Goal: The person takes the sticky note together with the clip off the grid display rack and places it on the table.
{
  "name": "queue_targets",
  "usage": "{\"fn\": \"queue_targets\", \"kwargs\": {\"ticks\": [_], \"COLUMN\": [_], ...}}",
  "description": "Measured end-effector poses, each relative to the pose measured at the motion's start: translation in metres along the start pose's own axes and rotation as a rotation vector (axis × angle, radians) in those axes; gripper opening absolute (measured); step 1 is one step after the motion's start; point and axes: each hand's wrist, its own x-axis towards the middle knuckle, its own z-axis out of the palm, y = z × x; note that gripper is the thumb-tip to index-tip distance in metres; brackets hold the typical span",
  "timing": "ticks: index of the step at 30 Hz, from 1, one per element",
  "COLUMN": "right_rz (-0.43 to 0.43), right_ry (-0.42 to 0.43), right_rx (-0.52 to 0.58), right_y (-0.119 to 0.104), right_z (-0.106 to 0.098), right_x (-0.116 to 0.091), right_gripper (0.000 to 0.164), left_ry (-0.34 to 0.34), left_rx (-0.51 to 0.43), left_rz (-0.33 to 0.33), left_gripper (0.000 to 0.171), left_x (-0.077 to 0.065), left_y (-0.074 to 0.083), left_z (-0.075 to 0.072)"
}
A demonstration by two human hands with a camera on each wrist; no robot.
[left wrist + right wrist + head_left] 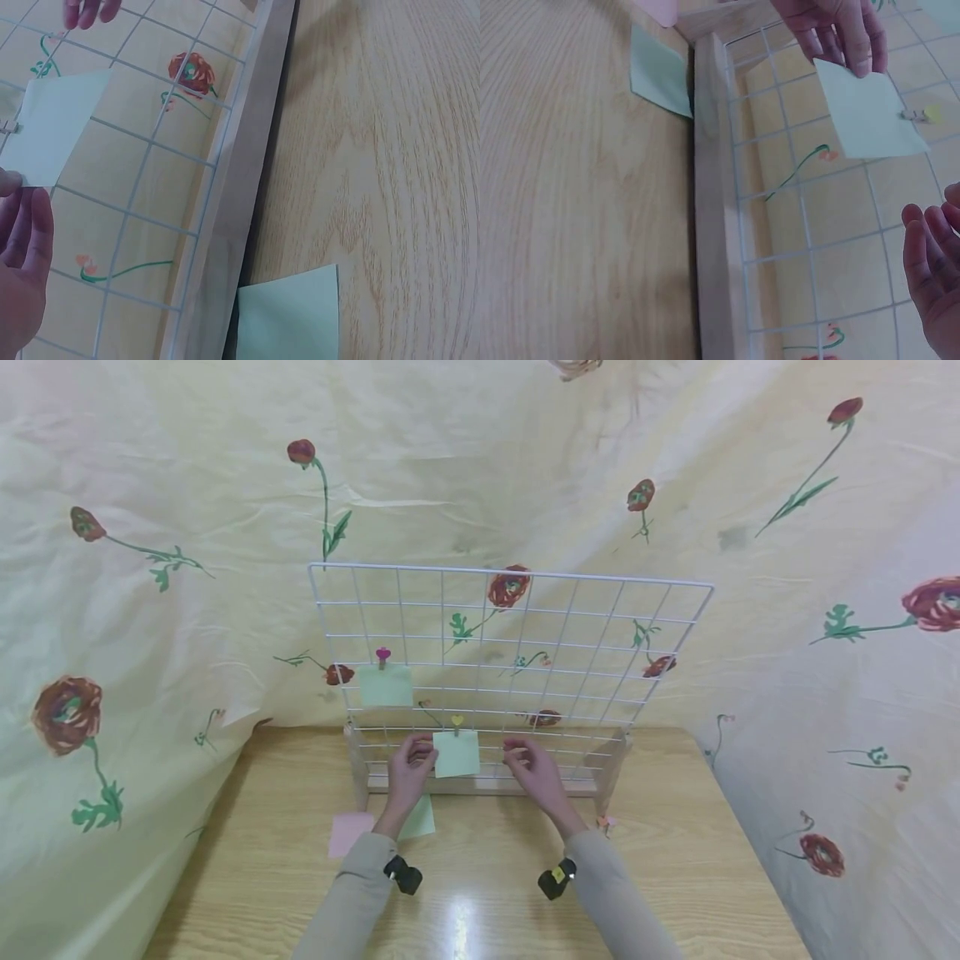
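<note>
Before a flower-printed cloth [487, 468], over a wooden table [675, 827], working at a white wire grid [420, 569]; hovering with the right hand [536, 770], loosely bent, near but clear of a pale green note [457, 755]; with the left hand [410, 768], pinching that note's opposite edge, low and slightly left of centre on the grid; displaying a second green note [386, 687] higher left, plus, atop the pair, a yellow clip [457, 721] and a pink clip [383, 654], respectively.

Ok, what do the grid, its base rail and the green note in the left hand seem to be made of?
Grid: probably metal wire, perhaps white-coated, judging by its thin, straight, pale bars. Base rail: likely wood, matte, from its brownish, plank-like look. Green note: seemingly paper, matte, being thin and crisp-edged.
</note>
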Motion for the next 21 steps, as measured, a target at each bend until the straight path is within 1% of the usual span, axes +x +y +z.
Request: {"fn": "queue_targets", "kwargs": {"ticks": [6,13,17,21], "right_rz": [-0.036,-0.076,-0.1,-0.103], "right_ry": [-0.004,-0.022,-0.047,-0.084], "right_rx": [0.0,-0.029,-0.055,-0.056], "right_y": [-0.01,-0.021,-0.027,-0.033], "right_z": [0.004,0.01,0.014,0.019], "right_x": [0.007,0.016,0.019,0.02], "right_gripper": [0.027,0.025,0.025,0.026], "left_ry": [0.005,0.004,-0.001,-0.008], "left_rx": [0.009,-0.003,-0.01,-0.02], "left_rz": [0.027,0.031,0.023,0.026], "left_gripper": [0.027,0.029,0.029,0.028], "left_x": [-0.001,-0.001,0.0,0.001], "left_y": [0.002,-0.001,0.0,0.0], "left_z": [-0.001,-0.003,-0.004,-0.006]}}
